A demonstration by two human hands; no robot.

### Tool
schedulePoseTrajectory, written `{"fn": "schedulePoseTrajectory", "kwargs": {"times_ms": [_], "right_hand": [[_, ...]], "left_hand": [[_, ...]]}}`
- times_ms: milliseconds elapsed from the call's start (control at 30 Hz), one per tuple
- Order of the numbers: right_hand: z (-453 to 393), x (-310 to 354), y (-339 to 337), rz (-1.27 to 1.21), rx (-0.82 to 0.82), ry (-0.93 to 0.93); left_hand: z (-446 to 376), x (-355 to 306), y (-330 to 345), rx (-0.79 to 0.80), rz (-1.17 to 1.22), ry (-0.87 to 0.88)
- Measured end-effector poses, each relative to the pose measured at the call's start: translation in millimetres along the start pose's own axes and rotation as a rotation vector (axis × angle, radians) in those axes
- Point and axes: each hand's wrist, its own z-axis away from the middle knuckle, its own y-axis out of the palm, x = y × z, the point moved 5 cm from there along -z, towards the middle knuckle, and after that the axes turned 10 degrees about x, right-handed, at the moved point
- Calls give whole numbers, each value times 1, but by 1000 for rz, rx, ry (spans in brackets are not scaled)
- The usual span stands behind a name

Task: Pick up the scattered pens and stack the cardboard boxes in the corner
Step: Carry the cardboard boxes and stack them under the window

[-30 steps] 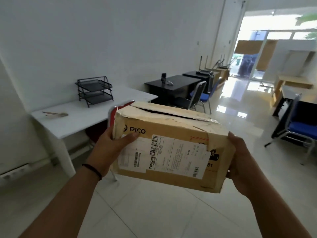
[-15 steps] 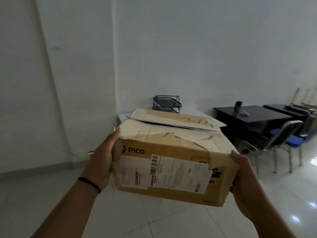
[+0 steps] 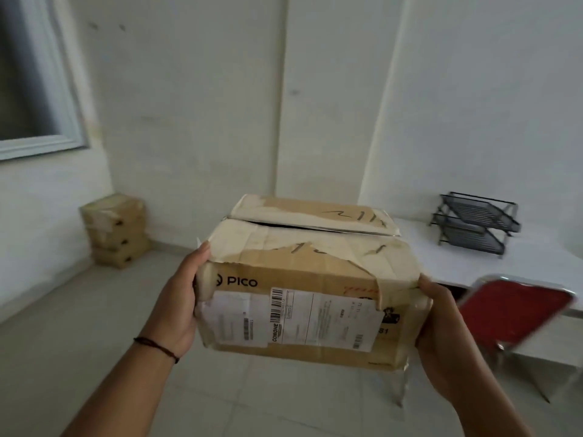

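Brown corrugated cardboard box (image 3: 310, 291), its tape torn and its lid flaps gaping, is carried in the air between both hands: the left hand (image 3: 176, 302) is clamped on one end wall with its thumb over the top edge, the right hand (image 3: 441, 329) on the other. It looks stiff but worn (probably light), so holding low on the end walls seems safest. A stack of similar brown boxes (image 3: 115, 230) waits in the floor's far-left corner.
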Motion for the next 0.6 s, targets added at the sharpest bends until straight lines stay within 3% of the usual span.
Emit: {"fn": "schedulePoseTrajectory", "kwargs": {"times_ms": [200, 600], "right_hand": [[-95, -31, 111, -10, 187, 54], [-231, -52, 302, -18, 382, 26]], "left_hand": [[-35, -36, -110, -174, 15, 82], [-100, -127, -264, -275, -84, 209]]}}
